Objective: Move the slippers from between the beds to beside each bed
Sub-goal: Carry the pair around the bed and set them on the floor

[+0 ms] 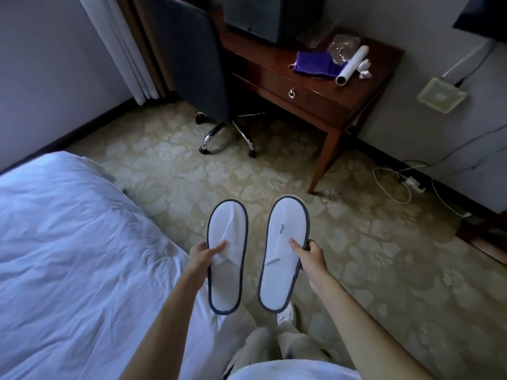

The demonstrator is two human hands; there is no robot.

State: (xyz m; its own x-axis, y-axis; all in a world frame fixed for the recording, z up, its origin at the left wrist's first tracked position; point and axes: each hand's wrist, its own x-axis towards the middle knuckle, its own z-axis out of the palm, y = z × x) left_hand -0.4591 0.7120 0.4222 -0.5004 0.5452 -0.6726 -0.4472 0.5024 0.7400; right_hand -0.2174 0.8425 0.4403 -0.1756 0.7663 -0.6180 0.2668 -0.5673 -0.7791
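Low in the middle of the frame, the person carries one flat white slipper with dark blue piping in each hand, both clear of the floor. The left hand (204, 255) pinches the left slipper (226, 256) at its outer edge, thumb across the upper; the right hand (308, 255) grips the right slipper (284, 253) the same way.

To set them down well, I would lower both together onto the pale floral-patterned carpet (175, 171) just beside the white-sheeted bed (68, 242) at the left, toes pointing away from it, soles flat, the pair parallel and close. They look light and floppy, so letting go only once they rest flat should keep them from flipping.

Toward the upper right stands a dark wooden desk with a drawer (307, 86), a blue swivel chair (192, 61) beside it, and loose white cables (392, 185) trail along the wall at right, well apart from the bed.
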